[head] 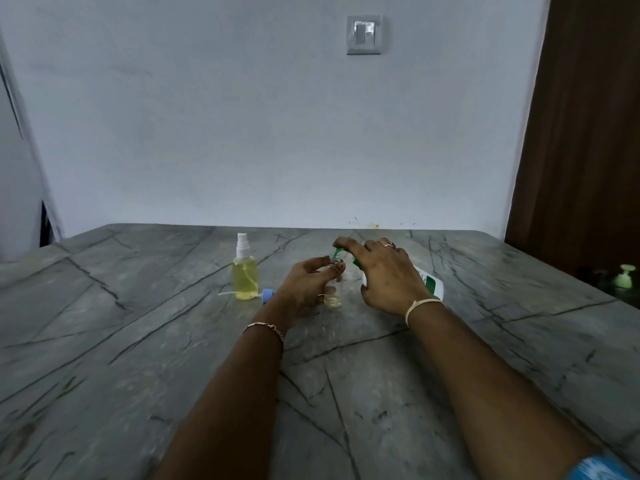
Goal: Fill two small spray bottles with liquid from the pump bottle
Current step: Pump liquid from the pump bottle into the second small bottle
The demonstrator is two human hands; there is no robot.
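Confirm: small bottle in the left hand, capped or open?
Open. The blue spray cap lies on the table by the left hand, off the small bottle; the pump bottle has its green nozzle at the bare mouth.

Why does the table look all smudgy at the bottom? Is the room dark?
Head view: dim, bluish light, hardly any shadows; the table smears near the bottom edge; the wide lens bends the edges of the wall; the light switch shows a small glare.

The grey veined table (145, 341) bears, toward its far edge, an upright full spray bottle (245, 277) with a blue cap (267, 295) lying just beside it.
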